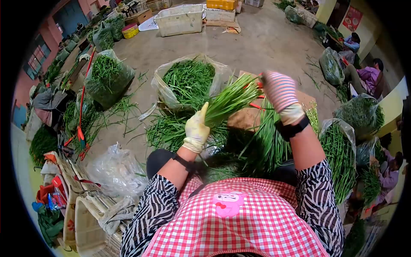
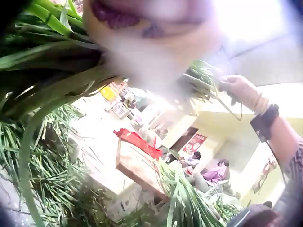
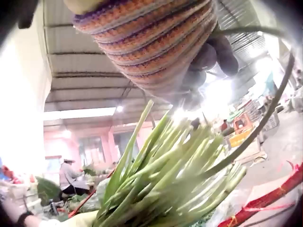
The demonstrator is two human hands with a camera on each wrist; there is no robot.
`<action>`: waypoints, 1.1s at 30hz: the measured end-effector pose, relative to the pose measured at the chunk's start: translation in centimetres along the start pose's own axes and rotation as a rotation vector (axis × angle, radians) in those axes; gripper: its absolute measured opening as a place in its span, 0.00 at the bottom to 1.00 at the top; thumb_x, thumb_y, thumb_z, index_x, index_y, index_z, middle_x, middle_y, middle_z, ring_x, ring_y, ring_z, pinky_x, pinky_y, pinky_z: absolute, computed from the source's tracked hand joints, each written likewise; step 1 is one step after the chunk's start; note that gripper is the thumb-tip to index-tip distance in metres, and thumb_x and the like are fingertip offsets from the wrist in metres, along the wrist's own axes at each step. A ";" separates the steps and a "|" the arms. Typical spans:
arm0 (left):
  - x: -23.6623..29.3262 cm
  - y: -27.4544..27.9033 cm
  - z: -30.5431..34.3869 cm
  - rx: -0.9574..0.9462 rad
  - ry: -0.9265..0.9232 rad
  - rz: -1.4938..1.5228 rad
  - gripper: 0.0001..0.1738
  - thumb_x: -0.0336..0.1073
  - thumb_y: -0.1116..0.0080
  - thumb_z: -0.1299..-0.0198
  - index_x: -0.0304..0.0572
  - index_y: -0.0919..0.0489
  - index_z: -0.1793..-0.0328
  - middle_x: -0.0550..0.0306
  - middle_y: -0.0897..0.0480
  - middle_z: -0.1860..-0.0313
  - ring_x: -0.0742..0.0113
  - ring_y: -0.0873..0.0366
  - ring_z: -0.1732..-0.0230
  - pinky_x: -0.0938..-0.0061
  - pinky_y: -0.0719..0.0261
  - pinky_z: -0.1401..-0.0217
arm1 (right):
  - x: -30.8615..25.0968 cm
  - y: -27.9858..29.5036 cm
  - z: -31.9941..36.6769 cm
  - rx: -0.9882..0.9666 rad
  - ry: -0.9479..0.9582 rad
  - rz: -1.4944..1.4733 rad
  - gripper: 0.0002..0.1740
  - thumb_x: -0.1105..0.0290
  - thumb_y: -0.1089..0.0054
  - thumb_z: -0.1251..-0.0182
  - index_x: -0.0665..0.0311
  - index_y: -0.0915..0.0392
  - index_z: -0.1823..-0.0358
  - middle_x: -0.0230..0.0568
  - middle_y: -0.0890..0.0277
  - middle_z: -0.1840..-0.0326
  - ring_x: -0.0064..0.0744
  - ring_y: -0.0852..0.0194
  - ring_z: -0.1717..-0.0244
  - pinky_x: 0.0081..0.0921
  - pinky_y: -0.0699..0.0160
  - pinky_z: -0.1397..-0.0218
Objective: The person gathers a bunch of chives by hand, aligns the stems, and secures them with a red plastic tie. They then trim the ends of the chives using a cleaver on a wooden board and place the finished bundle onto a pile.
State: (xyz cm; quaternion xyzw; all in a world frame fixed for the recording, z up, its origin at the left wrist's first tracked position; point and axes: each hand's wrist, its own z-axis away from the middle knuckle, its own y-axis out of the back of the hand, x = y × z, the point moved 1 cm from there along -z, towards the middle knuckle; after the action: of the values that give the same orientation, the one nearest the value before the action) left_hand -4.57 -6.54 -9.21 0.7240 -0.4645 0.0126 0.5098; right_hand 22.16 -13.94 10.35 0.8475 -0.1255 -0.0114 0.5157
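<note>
In the head view, my gloved left hand [image 1: 197, 128] grips a bunch of long green stalks [image 1: 231, 99], its pale ends pointing up and right. My right hand [image 1: 281, 93], in a striped glove, is beside those pale ends. The right wrist view shows the right hand [image 3: 161, 47] just above the stalk ends [image 3: 175, 165], fingers bent, with one thin stalk curving out near them. Whether it pinches that stalk is unclear. More long greens [image 1: 269, 139] hang over a brown board [image 1: 246, 118] below the right hand.
An open plastic bag of greens [image 1: 188, 81] stands ahead, with loose greens around it. Another full bag [image 1: 109, 79] is at left, more bags [image 1: 338, 154] at right. Crumpled clear plastic [image 1: 117, 169] lies near the crates [image 1: 92, 222]. People [image 1: 371, 79] sit along the right side.
</note>
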 end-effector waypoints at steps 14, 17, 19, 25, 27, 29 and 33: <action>-3.6 15.2 -10.2 0.119 -0.520 -0.707 0.43 0.29 0.40 0.42 0.54 0.31 0.16 0.62 0.19 0.53 0.60 0.18 0.57 0.64 0.23 0.55 | -0.7 3.2 12.2 -0.630 0.455 -0.635 0.17 0.56 0.32 0.31 0.59 0.11 0.49 0.51 0.12 0.58 0.54 0.12 0.55 0.41 0.13 0.49; -2.6 15.8 -10.6 0.071 -0.564 -0.761 0.43 0.28 0.40 0.43 0.55 0.31 0.16 0.61 0.19 0.50 0.60 0.19 0.57 0.64 0.23 0.55 | -2.9 3.4 8.5 -0.319 0.298 -0.748 0.13 0.60 0.35 0.30 0.60 0.12 0.54 0.50 0.13 0.64 0.56 0.13 0.60 0.47 0.14 0.55; -1.4 15.8 -10.3 0.059 -0.603 -0.785 0.44 0.28 0.40 0.43 0.55 0.31 0.16 0.62 0.18 0.49 0.60 0.19 0.57 0.65 0.23 0.54 | -4.1 3.0 4.8 -0.089 0.198 -0.614 0.16 0.57 0.33 0.31 0.61 0.11 0.54 0.54 0.14 0.64 0.55 0.13 0.60 0.48 0.14 0.55; 2.4 14.4 -9.1 0.074 -0.712 -0.736 0.42 0.32 0.40 0.41 0.57 0.30 0.16 0.64 0.20 0.51 0.64 0.20 0.58 0.67 0.23 0.54 | -8.5 0.7 -0.2 -0.080 0.277 -0.349 0.13 0.57 0.33 0.31 0.59 0.12 0.56 0.49 0.13 0.67 0.56 0.13 0.63 0.49 0.14 0.58; 2.4 14.4 -8.8 0.085 -0.709 -0.734 0.42 0.32 0.40 0.41 0.57 0.29 0.17 0.65 0.19 0.50 0.64 0.21 0.59 0.67 0.23 0.54 | -7.1 -0.2 0.1 0.012 0.246 -0.253 0.10 0.62 0.32 0.37 0.59 0.13 0.61 0.49 0.14 0.70 0.54 0.14 0.67 0.47 0.15 0.60; 1.5 14.6 -8.5 0.090 -0.684 -0.713 0.42 0.31 0.40 0.42 0.56 0.29 0.17 0.65 0.19 0.50 0.64 0.20 0.58 0.67 0.23 0.53 | -3.7 -0.8 0.8 0.190 0.115 -0.339 0.05 0.69 0.36 0.42 0.61 0.15 0.68 0.51 0.16 0.72 0.54 0.14 0.68 0.44 0.15 0.62; -0.6 16.5 -8.2 0.116 -0.622 -0.696 0.40 0.30 0.40 0.43 0.55 0.26 0.19 0.65 0.17 0.47 0.65 0.19 0.56 0.67 0.24 0.52 | 3.6 0.6 4.1 0.361 -0.225 -0.481 0.07 0.66 0.33 0.36 0.61 0.12 0.61 0.53 0.15 0.67 0.57 0.15 0.65 0.45 0.15 0.60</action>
State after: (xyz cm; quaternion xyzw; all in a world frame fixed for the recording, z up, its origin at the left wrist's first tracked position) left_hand -12.46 -0.85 6.40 0.8334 -0.3233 -0.3507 0.2790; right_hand 24.87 -18.57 9.37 0.9240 0.0223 -0.2041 0.3226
